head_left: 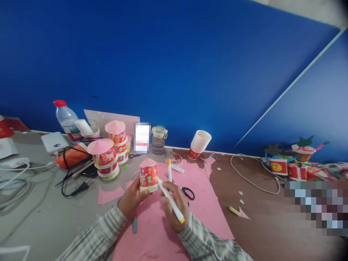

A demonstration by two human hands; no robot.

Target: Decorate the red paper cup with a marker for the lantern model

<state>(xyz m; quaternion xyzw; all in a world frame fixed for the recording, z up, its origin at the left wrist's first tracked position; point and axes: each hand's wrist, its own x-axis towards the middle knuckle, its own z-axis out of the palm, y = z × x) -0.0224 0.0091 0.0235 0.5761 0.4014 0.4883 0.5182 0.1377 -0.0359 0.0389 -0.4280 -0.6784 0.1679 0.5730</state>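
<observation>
My left hand (133, 199) is wrapped round a red printed paper cup (149, 177), its wider end with a pale rim facing down. In my right hand (175, 208) is a white marker (172, 202) with a yellow end toward me. The marker's far tip is at the cup's right side; whether it touches I cannot tell. Just beyond my right hand is another white stick with a yellow end (169, 169), probably a second marker. Pink paper (209, 217) lies under both hands. Black-handled scissors (188, 193) rest on it, partly hidden by my right hand.
Two cup towers with pink cone roofs (104, 159) stand at left, near a bottle (66, 119) and black cable (78, 188). At the back are a lidded jar (159, 139) and stacked paper cups (199, 144). Decorated cups (297, 170) and a white cable (252, 185) lie right.
</observation>
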